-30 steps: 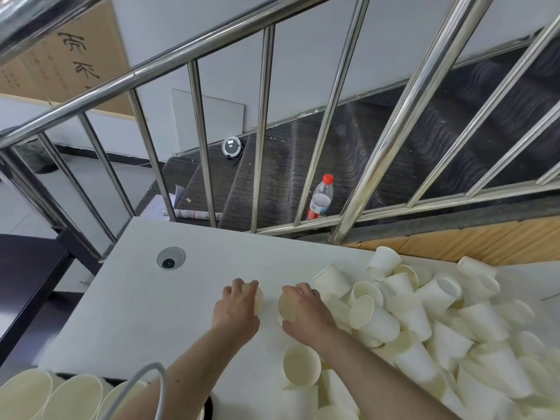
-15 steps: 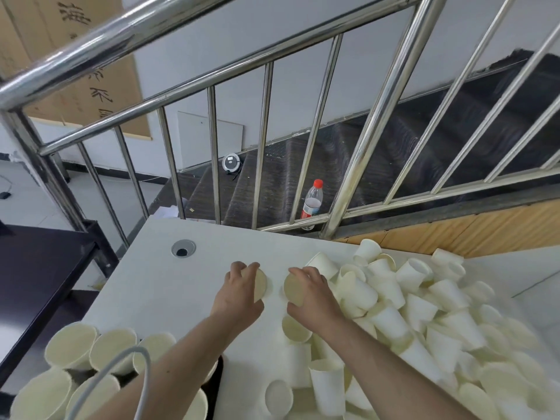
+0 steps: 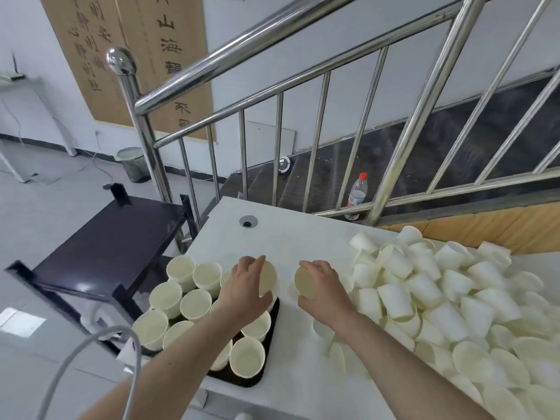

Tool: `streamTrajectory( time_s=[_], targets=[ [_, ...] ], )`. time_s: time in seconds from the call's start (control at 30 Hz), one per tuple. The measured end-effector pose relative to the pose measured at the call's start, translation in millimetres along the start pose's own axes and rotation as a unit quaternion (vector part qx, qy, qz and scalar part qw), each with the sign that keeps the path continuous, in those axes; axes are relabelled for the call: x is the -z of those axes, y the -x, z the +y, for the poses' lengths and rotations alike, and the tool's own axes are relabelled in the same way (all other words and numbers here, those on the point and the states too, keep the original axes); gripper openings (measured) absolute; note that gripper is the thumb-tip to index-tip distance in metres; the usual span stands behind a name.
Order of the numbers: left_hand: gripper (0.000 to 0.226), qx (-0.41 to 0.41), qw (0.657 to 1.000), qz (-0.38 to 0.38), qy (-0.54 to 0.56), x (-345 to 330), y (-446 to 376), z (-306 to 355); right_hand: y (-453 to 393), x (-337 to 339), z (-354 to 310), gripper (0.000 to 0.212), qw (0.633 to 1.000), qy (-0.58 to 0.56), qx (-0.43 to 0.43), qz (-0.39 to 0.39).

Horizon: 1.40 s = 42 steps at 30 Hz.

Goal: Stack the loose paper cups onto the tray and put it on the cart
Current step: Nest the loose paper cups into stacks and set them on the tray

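My left hand grips a white paper cup on its side, mouth facing right, above the tray's far right corner. My right hand grips a second cup, mouth facing left, a short gap from the first. A black tray at the table's left front holds several upright cup stacks. A large heap of loose cups covers the right side of the white table.
A dark cart stands left of the table, beside the tray. A steel stair railing rises behind the table, with a water bottle on the stairs. A grey cable hangs at lower left.
The view has swung left and down, bringing the tray of stacked cups and the cart into sight. Both hands have carried their cups left, toward the tray.
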<state>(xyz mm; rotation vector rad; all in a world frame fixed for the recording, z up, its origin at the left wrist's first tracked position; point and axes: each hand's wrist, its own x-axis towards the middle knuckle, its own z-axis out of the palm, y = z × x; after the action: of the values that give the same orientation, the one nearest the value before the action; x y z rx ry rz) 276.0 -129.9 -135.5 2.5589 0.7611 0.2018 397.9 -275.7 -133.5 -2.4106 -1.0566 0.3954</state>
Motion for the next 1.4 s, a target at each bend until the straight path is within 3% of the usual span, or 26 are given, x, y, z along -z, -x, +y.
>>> streamTrajectory(
  time_s=[0.23,0.4,0.73,1.23,1.4],
  targets=[
    [0.074,0.01,0.999,0.026,0.031,31,17,-53,2,-31,-58,0.07,0.999,-0.021,0.032,-0.022],
    [0.077,0.066,0.995,0.006,0.078,54,12,-102,-9,-64,-99,0.07,0.999,-0.015,0.029,-0.043],
    [0.076,0.088,0.995,-0.046,0.033,76,-3,-192,-44,-122,-154,0.074,0.997,-0.008,0.0,-0.071],
    [0.083,0.074,0.989,-0.125,0.012,54,-8,-225,-55,-160,-162,0.079,0.993,0.032,-0.012,-0.111],
    [0.075,0.087,0.988,-0.124,-0.013,48,-9,-229,-57,-165,-161,0.069,0.991,0.075,-0.014,-0.114]
  ],
)
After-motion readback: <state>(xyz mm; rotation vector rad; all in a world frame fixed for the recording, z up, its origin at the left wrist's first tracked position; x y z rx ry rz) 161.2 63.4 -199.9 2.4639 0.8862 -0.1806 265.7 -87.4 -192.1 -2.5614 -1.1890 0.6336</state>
